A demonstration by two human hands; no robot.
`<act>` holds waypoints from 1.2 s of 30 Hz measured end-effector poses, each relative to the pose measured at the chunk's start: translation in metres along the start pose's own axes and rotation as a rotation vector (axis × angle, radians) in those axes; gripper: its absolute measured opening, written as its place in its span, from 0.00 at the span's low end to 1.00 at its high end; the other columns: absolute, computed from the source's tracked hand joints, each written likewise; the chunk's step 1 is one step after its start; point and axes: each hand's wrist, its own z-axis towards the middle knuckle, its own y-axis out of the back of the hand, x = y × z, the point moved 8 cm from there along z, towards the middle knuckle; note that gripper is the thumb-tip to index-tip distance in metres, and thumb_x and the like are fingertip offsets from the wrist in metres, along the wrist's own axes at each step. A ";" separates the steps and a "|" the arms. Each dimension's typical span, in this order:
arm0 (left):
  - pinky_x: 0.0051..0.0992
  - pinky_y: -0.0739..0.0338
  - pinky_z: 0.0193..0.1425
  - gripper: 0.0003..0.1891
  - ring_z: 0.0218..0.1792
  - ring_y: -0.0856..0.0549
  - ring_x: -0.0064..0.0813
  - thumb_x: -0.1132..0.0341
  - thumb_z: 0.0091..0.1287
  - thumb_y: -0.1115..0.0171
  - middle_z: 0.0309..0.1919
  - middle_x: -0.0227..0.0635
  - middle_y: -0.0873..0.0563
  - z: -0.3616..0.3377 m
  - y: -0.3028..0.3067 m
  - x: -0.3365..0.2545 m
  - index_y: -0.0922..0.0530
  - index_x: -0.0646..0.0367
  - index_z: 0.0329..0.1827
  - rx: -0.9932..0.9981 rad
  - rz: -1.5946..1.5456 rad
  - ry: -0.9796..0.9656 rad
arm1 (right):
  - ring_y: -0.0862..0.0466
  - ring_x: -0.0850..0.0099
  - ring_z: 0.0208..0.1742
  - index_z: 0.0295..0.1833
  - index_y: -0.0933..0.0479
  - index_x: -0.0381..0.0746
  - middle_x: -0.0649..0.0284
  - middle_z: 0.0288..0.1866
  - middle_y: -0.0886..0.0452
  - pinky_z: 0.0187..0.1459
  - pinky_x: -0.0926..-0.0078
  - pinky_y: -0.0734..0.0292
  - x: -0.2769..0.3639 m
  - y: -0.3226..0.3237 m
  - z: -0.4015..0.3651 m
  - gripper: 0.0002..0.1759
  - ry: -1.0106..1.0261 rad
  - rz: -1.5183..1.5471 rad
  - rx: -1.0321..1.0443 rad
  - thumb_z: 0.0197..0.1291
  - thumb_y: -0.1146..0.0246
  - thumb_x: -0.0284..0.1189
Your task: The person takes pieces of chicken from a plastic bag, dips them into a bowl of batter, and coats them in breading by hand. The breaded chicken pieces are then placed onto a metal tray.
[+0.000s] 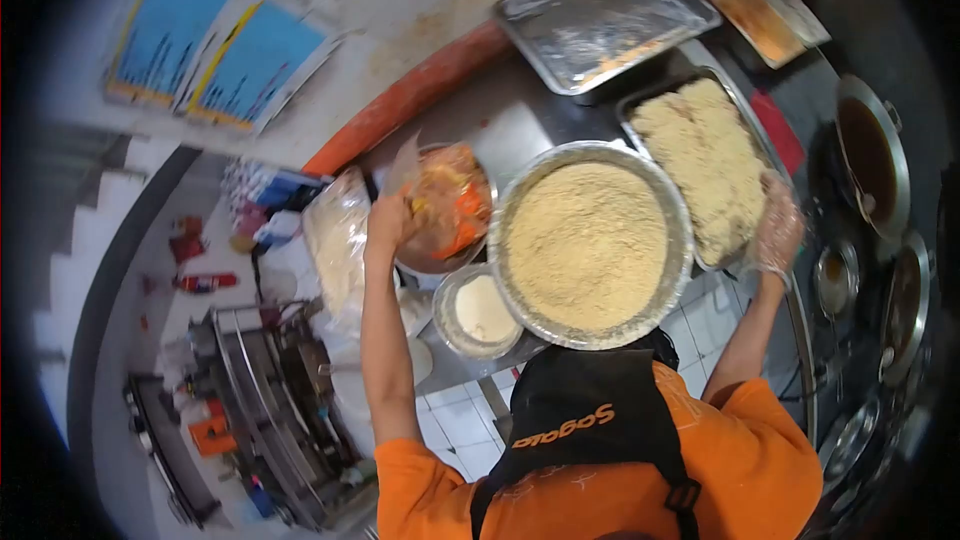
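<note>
Over the left metal bowl (440,262), which holds orange and pale food in clear plastic (452,198), is my left hand (392,220). Its fingers are bent together at the plastic's edge; what they grip is too small to tell. My right hand (779,230), in a clear plastic glove, lies against the right side of a metal tray (632,130) heaped with pale crumbs (700,165); its exact finger pose is unclear. Between my hands stands a large round bowl (503,285) full of yellowish crumbs (587,245). A small bowl of pale powder (484,308) sits at its lower left.
An empty-looking metal tray (605,20) and a smaller tray (770,20) stand at the back. Pans with dark liquid (868,150) line the right side. A plastic bag (337,240) lies left of the bowls. Metal racks (270,410) stand at lower left.
</note>
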 end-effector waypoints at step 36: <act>0.20 0.22 0.46 0.12 0.43 0.15 0.20 0.73 0.71 0.34 0.44 0.36 0.12 -0.213 -0.024 -0.079 0.21 0.66 0.55 -0.644 -1.937 0.315 | 0.22 0.78 0.35 0.46 0.18 0.32 0.63 0.34 0.19 0.38 0.74 0.25 0.266 -0.234 -0.184 0.13 0.096 0.898 1.109 0.74 0.41 0.32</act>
